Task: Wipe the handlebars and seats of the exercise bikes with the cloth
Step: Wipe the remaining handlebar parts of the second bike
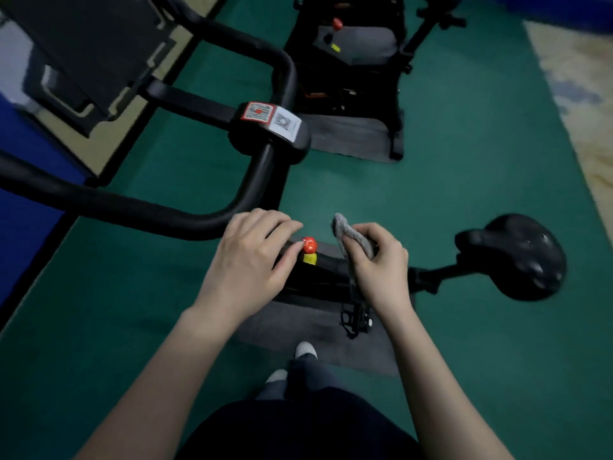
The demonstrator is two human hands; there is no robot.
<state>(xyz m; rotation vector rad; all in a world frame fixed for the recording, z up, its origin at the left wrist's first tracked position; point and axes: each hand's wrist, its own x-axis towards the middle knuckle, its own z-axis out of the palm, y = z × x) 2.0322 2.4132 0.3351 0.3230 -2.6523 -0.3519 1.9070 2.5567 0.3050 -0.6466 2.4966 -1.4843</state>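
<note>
The right hand (378, 263) has its grip clamped on the crumpled grey cloth (352, 235). The black padded seat (517, 257) lies at 3 o'clock from it and the black tubular handlebars (139, 209) at 10 o'clock. The left hand (248, 260) curls at the round red knob (309, 244); whether its grip closes on the knob cannot be told. Recommended: turn a clean cloth face outward, then wipe the seat in firm, overlapping strokes.

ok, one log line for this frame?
left hand: thumb at red knob | right hand: holds grey cloth | seat: no hand on it, cloth clear of it
</note>
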